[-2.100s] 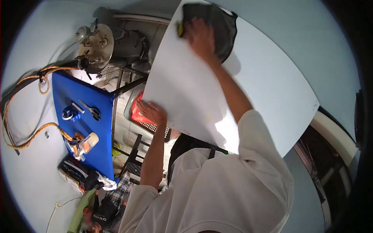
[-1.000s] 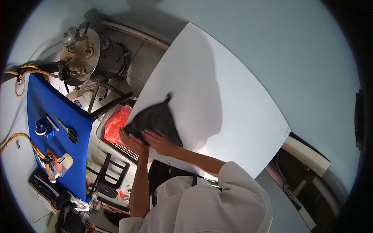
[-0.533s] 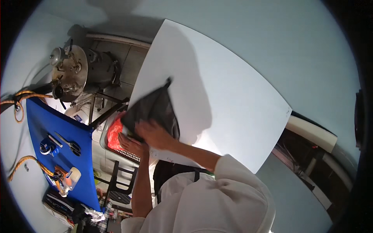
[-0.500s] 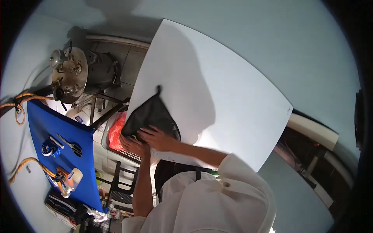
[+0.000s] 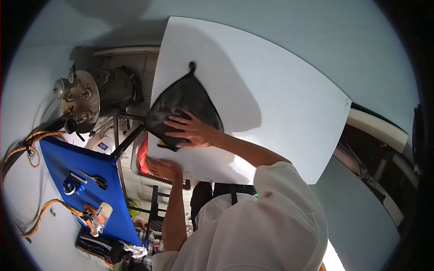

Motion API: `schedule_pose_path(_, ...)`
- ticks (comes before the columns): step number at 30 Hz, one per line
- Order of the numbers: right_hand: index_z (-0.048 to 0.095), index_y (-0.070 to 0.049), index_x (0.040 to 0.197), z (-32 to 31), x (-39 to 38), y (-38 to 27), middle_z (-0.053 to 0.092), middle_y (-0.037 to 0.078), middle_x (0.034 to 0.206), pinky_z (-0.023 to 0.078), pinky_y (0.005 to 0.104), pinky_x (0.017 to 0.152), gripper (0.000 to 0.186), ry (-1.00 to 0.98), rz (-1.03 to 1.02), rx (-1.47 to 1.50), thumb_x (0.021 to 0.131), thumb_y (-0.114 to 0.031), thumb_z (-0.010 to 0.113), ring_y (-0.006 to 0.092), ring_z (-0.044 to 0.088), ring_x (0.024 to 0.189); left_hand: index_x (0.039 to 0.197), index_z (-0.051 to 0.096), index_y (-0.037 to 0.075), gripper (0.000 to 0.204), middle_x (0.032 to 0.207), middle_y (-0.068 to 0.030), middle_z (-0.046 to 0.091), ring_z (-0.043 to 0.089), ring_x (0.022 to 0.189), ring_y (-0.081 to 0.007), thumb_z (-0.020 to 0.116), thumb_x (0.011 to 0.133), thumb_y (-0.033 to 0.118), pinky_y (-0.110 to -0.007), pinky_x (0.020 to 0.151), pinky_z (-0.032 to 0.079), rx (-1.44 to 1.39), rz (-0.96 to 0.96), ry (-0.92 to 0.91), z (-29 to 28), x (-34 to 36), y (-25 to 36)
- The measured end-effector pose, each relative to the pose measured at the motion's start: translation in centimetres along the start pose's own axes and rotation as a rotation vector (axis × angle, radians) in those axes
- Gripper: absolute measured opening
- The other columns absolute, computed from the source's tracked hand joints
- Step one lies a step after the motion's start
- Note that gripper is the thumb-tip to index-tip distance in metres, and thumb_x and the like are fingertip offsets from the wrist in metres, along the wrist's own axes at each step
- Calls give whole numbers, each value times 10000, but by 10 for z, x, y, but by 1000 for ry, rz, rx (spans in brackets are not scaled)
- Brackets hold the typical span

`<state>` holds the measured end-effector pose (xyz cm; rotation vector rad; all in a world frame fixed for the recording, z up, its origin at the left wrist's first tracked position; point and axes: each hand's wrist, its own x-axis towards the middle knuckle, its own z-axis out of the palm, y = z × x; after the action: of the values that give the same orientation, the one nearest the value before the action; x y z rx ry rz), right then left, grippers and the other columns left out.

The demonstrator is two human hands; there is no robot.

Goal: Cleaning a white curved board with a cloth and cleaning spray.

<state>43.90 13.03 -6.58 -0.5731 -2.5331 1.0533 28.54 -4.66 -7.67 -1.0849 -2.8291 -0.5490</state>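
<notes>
Head-worn left fisheye, facing down; wearer's shirt (image 5: 253, 226) close below, white tabletop (image 5: 289, 99) farther.

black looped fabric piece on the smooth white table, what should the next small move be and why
Probably bring the left hand over to steady the near edge of the black looped fabric piece, by the small yellow patch. Only the right hand lies on it, fingers spread; the left rests apart at the smooth white table's edge.
</notes>
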Motion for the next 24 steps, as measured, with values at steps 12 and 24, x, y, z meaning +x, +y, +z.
schedule_pose_path(12,560,-161,1432,-87,35,56,453,152,1541,332,660,1107,556,390,654,-582,930,-390,633,346,381,1440,1495,415,-9,612,1508,-230,448,400,1386,-420,276,1055,394,-571,1144,291,36,-53,-39,2,-1,0)
schedule_pose_path(24,649,-112,1262,-186,-74,180,565,157,1307,415,506,1020,421,781,796,-738,923,-362,642,378,505,1198,1496,395,-18,660,1509,-238,434,395,1386,-431,277,1052,456,-574,1138,291,43,-14,-44,3,-1,-2)
